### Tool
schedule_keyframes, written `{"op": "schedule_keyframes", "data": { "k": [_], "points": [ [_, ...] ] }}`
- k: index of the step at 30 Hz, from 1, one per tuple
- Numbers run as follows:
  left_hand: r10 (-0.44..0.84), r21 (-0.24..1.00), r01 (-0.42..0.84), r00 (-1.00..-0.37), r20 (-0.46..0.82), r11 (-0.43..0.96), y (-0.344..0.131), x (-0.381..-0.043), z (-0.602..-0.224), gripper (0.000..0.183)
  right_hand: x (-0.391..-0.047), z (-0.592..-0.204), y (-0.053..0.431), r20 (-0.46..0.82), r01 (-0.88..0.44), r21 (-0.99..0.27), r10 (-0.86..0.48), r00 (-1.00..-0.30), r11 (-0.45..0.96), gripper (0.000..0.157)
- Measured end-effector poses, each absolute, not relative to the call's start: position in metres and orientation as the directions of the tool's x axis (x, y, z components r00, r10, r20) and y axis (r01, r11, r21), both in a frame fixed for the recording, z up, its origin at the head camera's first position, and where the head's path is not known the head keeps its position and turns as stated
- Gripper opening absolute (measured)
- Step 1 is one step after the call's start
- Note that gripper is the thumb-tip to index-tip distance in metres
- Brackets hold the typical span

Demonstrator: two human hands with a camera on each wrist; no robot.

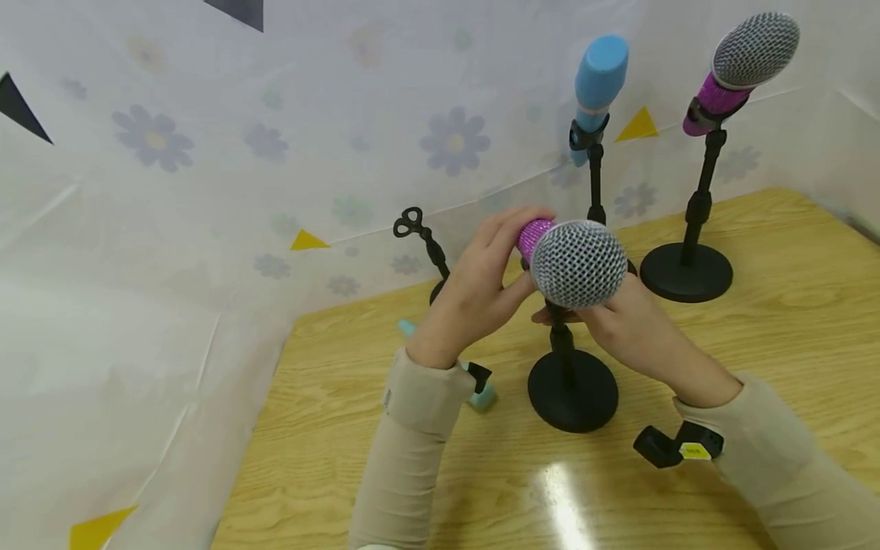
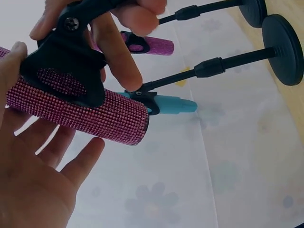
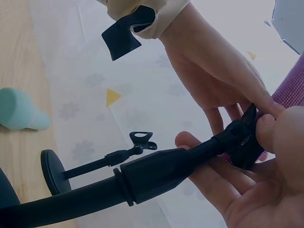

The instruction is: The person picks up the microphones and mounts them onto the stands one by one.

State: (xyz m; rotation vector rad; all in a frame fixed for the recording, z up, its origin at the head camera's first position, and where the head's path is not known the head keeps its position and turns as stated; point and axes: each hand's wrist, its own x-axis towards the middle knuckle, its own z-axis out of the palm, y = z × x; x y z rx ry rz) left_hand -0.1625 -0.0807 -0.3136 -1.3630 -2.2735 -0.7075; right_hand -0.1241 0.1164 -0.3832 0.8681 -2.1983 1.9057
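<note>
A microphone with a silver mesh head (image 1: 580,263) and a pink studded handle (image 2: 118,116) sits in the black clip (image 2: 40,64) of a desk stand. My left hand (image 1: 477,279) holds the handle, thumb on one side and fingers along the other. Below the mesh head, my right hand (image 1: 629,328) grips the stand (image 3: 154,173) at its upper pole and clip. The stand's round base (image 1: 574,393) is over the wooden table. Beside my left wrist a teal microphone (image 3: 16,109) lies on the tabletop, partly hidden by the sleeve in the head view.
Behind my left hand is a stand with a bare clip (image 1: 410,221). At the back, a blue microphone (image 1: 601,72) and another pink microphone with a mesh head (image 1: 756,50) stand tilted in their stands. A flower-patterned cloth (image 1: 344,153) hangs along the table's far and left edges.
</note>
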Motion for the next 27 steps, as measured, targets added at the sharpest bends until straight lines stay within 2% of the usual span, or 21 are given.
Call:
{"op": "schedule_keyframes", "data": {
  "k": [2, 3, 6, 9, 12, 16, 23, 25, 27],
  "points": [
    [0.696, 0.232, 0.878, -0.475, 0.538, 0.419, -0.082, -0.164, -0.314, 0.057, -0.126, -0.382, 0.114, 0.456, -0.447, -0.887, -0.383, -0.803, -0.120, 0.029],
    [0.703, 0.242, 0.874, -0.484, 0.522, 0.421, -0.082, -0.165, -0.314, 0.062, -0.126, -0.382, 0.114, 0.468, -0.457, -0.881, -0.380, -0.798, -0.127, 0.026],
    [0.731, 0.262, 0.877, -0.481, 0.484, 0.403, -0.084, -0.169, -0.313, 0.079, -0.124, -0.382, 0.114, 0.481, -0.495, -0.866, -0.373, -0.794, -0.063, 0.023],
    [0.753, 0.280, 0.880, -0.473, 0.457, 0.383, -0.086, -0.173, -0.312, 0.088, -0.122, -0.381, 0.115, 0.483, -0.538, -0.839, -0.351, -0.802, 0.076, 0.026],
    [0.757, 0.288, 0.873, -0.486, 0.437, 0.394, -0.087, -0.177, -0.311, 0.089, -0.122, -0.379, 0.116, 0.463, -0.527, -0.843, -0.358, -0.810, 0.103, 0.030],
    [0.756, 0.285, 0.866, -0.498, 0.425, 0.410, -0.088, -0.179, -0.311, 0.084, -0.121, -0.377, 0.116, 0.430, -0.484, -0.873, -0.385, -0.817, 0.051, 0.033],
    [0.770, 0.204, 0.912, -0.409, 0.490, 0.355, -0.082, -0.178, -0.314, 0.070, -0.120, -0.375, 0.118, 0.414, -0.455, -0.890, -0.384, -0.825, 0.017, 0.033],
    [0.757, 0.213, 0.905, -0.424, 0.497, 0.368, -0.081, -0.178, -0.316, 0.072, -0.120, -0.374, 0.118, 0.406, -0.453, -0.890, -0.371, -0.835, 0.047, 0.034],
    [0.737, 0.237, 0.885, -0.466, 0.490, 0.401, -0.081, -0.176, -0.319, 0.076, -0.120, -0.374, 0.117, 0.392, -0.450, -0.888, -0.359, -0.847, 0.094, 0.035]
  ]
}}
